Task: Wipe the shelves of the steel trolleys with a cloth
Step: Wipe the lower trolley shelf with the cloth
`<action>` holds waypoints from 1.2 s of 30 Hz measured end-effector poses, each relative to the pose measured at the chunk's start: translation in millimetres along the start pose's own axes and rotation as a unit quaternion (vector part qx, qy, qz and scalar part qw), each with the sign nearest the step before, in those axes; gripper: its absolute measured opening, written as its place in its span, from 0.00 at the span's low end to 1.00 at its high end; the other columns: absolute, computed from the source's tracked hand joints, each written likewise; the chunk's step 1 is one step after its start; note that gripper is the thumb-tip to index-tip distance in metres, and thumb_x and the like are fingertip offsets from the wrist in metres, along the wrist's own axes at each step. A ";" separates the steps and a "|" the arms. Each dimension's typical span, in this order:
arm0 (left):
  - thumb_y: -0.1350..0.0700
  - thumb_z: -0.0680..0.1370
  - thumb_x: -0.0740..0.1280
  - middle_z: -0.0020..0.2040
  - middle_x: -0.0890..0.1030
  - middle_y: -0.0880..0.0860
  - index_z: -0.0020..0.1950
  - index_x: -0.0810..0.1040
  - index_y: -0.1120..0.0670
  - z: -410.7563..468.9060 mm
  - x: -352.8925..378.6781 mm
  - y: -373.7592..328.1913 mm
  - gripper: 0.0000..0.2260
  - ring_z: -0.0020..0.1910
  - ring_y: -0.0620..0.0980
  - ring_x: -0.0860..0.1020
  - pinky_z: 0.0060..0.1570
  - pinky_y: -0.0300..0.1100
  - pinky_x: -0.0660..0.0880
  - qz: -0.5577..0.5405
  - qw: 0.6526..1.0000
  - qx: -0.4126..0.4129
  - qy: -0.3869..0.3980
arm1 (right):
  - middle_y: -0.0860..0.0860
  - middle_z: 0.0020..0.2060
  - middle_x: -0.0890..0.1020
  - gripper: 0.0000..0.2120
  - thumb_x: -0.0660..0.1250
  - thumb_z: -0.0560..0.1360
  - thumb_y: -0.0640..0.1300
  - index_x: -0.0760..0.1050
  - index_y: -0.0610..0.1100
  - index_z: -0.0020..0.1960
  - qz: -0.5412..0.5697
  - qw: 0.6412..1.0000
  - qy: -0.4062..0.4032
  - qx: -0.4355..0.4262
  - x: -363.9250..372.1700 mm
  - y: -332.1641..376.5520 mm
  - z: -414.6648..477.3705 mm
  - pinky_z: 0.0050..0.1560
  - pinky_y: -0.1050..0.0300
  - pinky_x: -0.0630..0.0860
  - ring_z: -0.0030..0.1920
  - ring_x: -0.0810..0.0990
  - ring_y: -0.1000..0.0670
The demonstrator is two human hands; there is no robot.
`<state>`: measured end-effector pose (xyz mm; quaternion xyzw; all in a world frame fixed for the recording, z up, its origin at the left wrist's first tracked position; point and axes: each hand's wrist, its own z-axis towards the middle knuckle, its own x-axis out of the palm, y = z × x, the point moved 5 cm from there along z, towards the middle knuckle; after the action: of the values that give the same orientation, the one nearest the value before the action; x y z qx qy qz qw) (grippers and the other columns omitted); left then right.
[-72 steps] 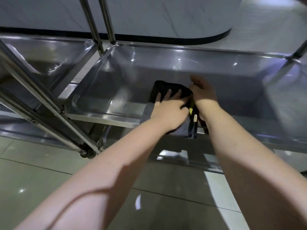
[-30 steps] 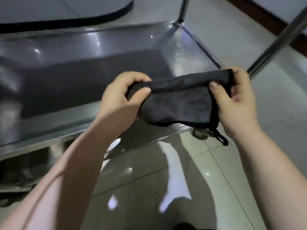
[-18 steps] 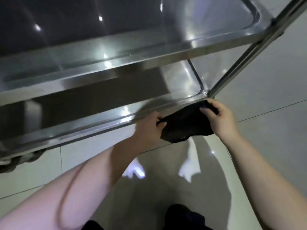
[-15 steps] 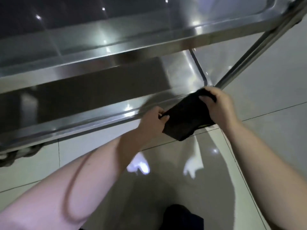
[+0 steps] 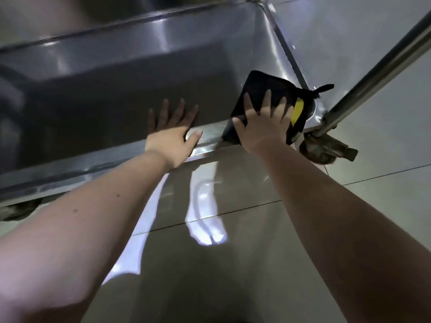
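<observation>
A black cloth [image 5: 261,89] with a yellow tag and a small hanging loop lies flat in the near right corner of the trolley's lowest steel shelf [image 5: 116,89]. My right hand [image 5: 263,127] presses on the cloth with fingers spread, palm down. My left hand [image 5: 172,134] rests flat on the shelf's front rim, fingers spread into the tray, holding nothing. Part of the cloth hangs over the front rim under my right wrist.
A steel upright post [image 5: 377,66] rises from the shelf's right corner. Below it sits a caster wheel [image 5: 324,150]. Another wheel [image 5: 16,210] shows at the left under the shelf. Glossy floor tiles [image 5: 210,252] lie below my arms.
Both hands held the folded cloth at the lower shelf's edge; now the cloth lies flat on that shelf under my right hand, and my left hand has let go and rests on the rim.
</observation>
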<state>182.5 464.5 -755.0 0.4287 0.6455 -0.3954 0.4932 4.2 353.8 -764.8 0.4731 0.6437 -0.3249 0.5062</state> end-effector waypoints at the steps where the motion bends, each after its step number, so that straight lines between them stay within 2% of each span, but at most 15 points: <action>1: 0.38 0.81 0.48 0.80 0.43 0.44 0.78 0.44 0.37 2.5 3.2 4.2 0.26 0.78 0.54 0.37 0.73 0.58 0.34 -0.005 1.000 -0.010 0.000 | 0.44 0.79 0.39 0.32 0.42 0.78 0.69 0.38 0.61 0.78 -0.006 1.000 -0.002 -0.003 2.5 -1.0 2.8 0.71 0.33 0.34 0.76 0.37 0.32; 5: 0.37 0.80 0.48 0.80 0.43 0.45 0.78 0.45 0.38 4.9 6.9 7.1 0.27 0.78 0.53 0.37 0.73 0.60 0.34 -0.017 0.999 -0.022 -0.035 | 0.49 0.80 0.43 0.32 0.43 0.75 0.72 0.41 0.67 0.76 -0.046 0.998 -0.041 -0.028 -9.5 -37.6 28.6 0.71 0.31 0.33 0.77 0.41 0.34; 8: 0.37 0.80 0.49 0.80 0.42 0.45 0.78 0.45 0.37 6.7 10.0 7.7 0.27 0.78 0.52 0.37 0.73 0.60 0.35 -0.020 0.999 -0.024 -0.033 | 0.51 0.80 0.42 0.32 0.42 0.74 0.71 0.40 0.68 0.76 -0.042 0.999 -0.009 0.033 -22.1 -79.6 55.8 0.71 0.30 0.34 0.77 0.38 0.35; 11: 0.38 0.81 0.49 0.80 0.42 0.44 0.78 0.45 0.37 9.2 9.3 7.2 0.27 0.78 0.52 0.38 0.73 0.59 0.35 -0.027 0.999 -0.021 -0.028 | 0.51 0.79 0.40 0.31 0.41 0.75 0.70 0.39 0.67 0.76 -0.035 0.997 -0.006 0.072 -21.3 -58.4 65.8 0.70 0.27 0.36 0.76 0.36 0.32; 13: 0.42 0.81 0.52 0.80 0.44 0.45 0.79 0.47 0.38 9.6 7.5 7.4 0.27 0.78 0.51 0.40 0.74 0.58 0.36 -0.061 0.997 -0.021 -0.034 | 0.50 0.80 0.41 0.31 0.43 0.77 0.69 0.40 0.65 0.77 -0.020 0.999 -0.034 0.015 -17.4 -4.2 58.7 0.70 0.27 0.36 0.76 0.38 0.31; 17: 0.53 0.78 0.56 0.80 0.50 0.52 0.79 0.55 0.47 15.2 -7.6 21.8 0.29 0.79 0.55 0.44 0.75 0.53 0.41 -0.205 0.971 -0.054 -0.112 | 0.52 0.80 0.44 0.32 0.47 0.76 0.70 0.42 0.66 0.77 -0.020 0.975 -0.071 -0.212 -1.5 101.4 23.7 0.71 0.30 0.34 0.77 0.39 0.34; 19: 0.56 0.80 0.57 0.80 0.50 0.54 0.80 0.54 0.49 22.3 -15.8 43.0 0.28 0.79 0.57 0.45 0.75 0.54 0.43 -0.141 0.975 -0.089 -0.145 | 0.53 0.80 0.44 0.33 0.46 0.76 0.71 0.40 0.64 0.77 -0.019 0.970 -0.075 -0.233 2.0 109.1 20.0 0.72 0.32 0.34 0.77 0.38 0.35; 20: 0.55 0.81 0.56 0.80 0.50 0.53 0.80 0.53 0.48 25.9 -16.9 54.9 0.27 0.79 0.57 0.45 0.75 0.55 0.43 -0.092 0.981 -0.102 -0.140 | 0.53 0.80 0.44 0.34 0.44 0.76 0.71 0.39 0.63 0.78 -0.011 0.971 -0.079 -0.225 2.1 106.2 21.5 0.72 0.32 0.33 0.77 0.38 0.35; 23: 0.45 0.83 0.50 0.81 0.47 0.50 0.80 0.48 0.45 30.3 -6.1 79.0 0.26 0.79 0.56 0.45 0.74 0.59 0.42 -0.011 0.991 -0.119 -0.065 | 0.53 0.80 0.43 0.29 0.40 0.78 0.68 0.40 0.64 0.78 -0.002 0.970 -0.084 -0.229 0.7 99.3 30.4 0.73 0.35 0.33 0.77 0.37 0.36; 25: 0.43 0.82 0.49 0.81 0.47 0.49 0.80 0.48 0.44 30.3 -0.4 81.7 0.26 0.79 0.55 0.46 0.74 0.59 0.42 -0.003 0.992 -0.112 -0.060 | 0.55 0.80 0.44 0.27 0.42 0.80 0.66 0.42 0.65 0.77 -0.029 0.967 -0.083 -0.240 -6.0 81.7 46.0 0.74 0.36 0.34 0.78 0.40 0.38; 27: 0.43 0.82 0.50 0.80 0.48 0.49 0.80 0.49 0.44 31.6 -0.2 82.5 0.26 0.79 0.55 0.48 0.74 0.59 0.42 -0.006 0.991 -0.106 -0.077 | 0.55 0.80 0.46 0.27 0.45 0.80 0.66 0.44 0.65 0.77 -0.044 0.974 -0.089 -0.205 -20.9 37.8 73.1 0.74 0.37 0.36 0.78 0.42 0.38; 31: 0.47 0.82 0.51 0.80 0.50 0.49 0.80 0.51 0.44 33.0 1.0 83.1 0.25 0.79 0.56 0.49 0.74 0.59 0.43 0.003 0.991 -0.100 -0.090 | 0.54 0.80 0.46 0.28 0.45 0.80 0.65 0.43 0.65 0.77 -0.042 0.996 -0.063 -0.038 -35.3 -60.9 104.3 0.74 0.35 0.35 0.78 0.40 0.37; 34: 0.50 0.83 0.52 0.80 0.51 0.50 0.80 0.51 0.45 29.7 1.5 84.7 0.25 0.78 0.55 0.49 0.74 0.58 0.44 0.000 0.991 -0.097 -0.095 | 0.54 0.80 0.45 0.27 0.44 0.80 0.64 0.43 0.64 0.78 -0.009 0.998 -0.059 0.030 -31.7 -40.8 98.7 0.72 0.32 0.33 0.77 0.38 0.36; 36: 0.52 0.83 0.53 0.80 0.51 0.50 0.80 0.52 0.46 28.4 0.7 83.8 0.25 0.79 0.55 0.49 0.74 0.57 0.44 -0.006 0.991 -0.095 -0.097 | 0.53 0.80 0.45 0.27 0.44 0.80 0.63 0.44 0.63 0.78 0.013 0.998 -0.065 0.012 -27.5 14.6 89.1 0.71 0.31 0.33 0.77 0.39 0.35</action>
<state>269.9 464.9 -768.7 0.3354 0.6315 -0.3746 0.5902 49.7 271.1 -762.1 0.4657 0.5991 -0.3563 0.5453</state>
